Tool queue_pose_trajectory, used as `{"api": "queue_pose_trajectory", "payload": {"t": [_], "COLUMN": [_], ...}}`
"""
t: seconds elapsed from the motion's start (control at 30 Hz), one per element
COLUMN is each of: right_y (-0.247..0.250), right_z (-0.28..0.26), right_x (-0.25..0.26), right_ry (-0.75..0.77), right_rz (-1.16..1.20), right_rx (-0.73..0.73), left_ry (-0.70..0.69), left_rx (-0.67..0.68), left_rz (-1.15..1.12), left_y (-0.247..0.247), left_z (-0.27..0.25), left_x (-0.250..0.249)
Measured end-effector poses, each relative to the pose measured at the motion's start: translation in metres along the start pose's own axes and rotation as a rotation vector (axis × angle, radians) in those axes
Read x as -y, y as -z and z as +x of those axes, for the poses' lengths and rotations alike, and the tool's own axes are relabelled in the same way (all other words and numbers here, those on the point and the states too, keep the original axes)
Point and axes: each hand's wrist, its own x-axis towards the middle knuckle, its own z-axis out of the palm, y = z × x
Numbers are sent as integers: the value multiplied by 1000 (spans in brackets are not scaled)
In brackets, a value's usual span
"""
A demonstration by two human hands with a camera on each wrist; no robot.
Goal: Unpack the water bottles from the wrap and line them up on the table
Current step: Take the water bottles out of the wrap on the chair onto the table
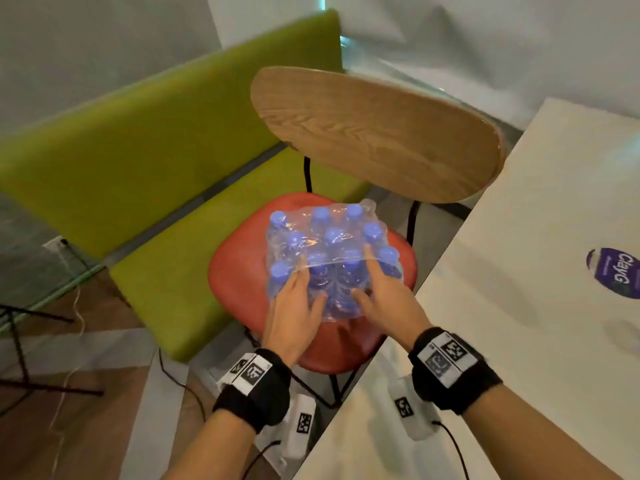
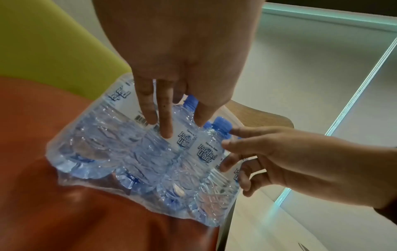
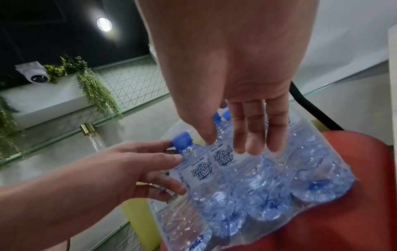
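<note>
A pack of water bottles (image 1: pixel 332 258) with blue caps, sealed in clear plastic wrap, stands on the red chair seat (image 1: pixel 239 289). My left hand (image 1: pixel 311 282) lies with straight fingers against the pack's near left side. My right hand (image 1: pixel 367 277) touches the near right side, its index finger stretched up to the top edge. The left wrist view shows the left hand (image 2: pixel 182 125) touching the wrap (image 2: pixel 128 161) over the labels, with the right hand (image 2: pixel 236 152) beside it. From the right wrist, the right hand (image 3: pixel 232 146) rests on the wrap (image 3: pixel 279 178) and the left hand (image 3: pixel 171 169) touches the end bottle.
The white table (image 1: pixel 519 271) runs along the right, with a purple sticker (image 1: pixel 614 273) on it. The chair's wooden back (image 1: pixel 377 129) rises behind the pack. A green bench (image 1: pixel 138 168) stands to the left. Cables and dark metal legs (image 1: pixel 20 358) lie on the floor at the left.
</note>
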Motion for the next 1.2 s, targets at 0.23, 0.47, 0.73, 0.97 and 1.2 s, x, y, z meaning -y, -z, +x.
{"api": "queue_pose_trajectory", "payload": {"t": [0.23,0.47,0.73,0.97,1.2], "right_y": [-4,0,-4,-7,-19], "right_z": [12,-1,-27,-38,-45], "right_x": [1,8,5,-2,-22], "right_ry": [-6,30,-17,-20,45], "right_rz": [68,68,1,85,189], "right_rx": [-131,-233,-236,-202,-2], "left_ry": [48,61,-46,-15,-36], "left_rx": [-127,-221,-240,-140,24], "left_rz": [2,100,42,-63,-47], "left_y": [-2,13,10,6,-3], "left_z": [14,8,-11,-20,-27], "left_x": [-3,-6,-1,7,7]}}
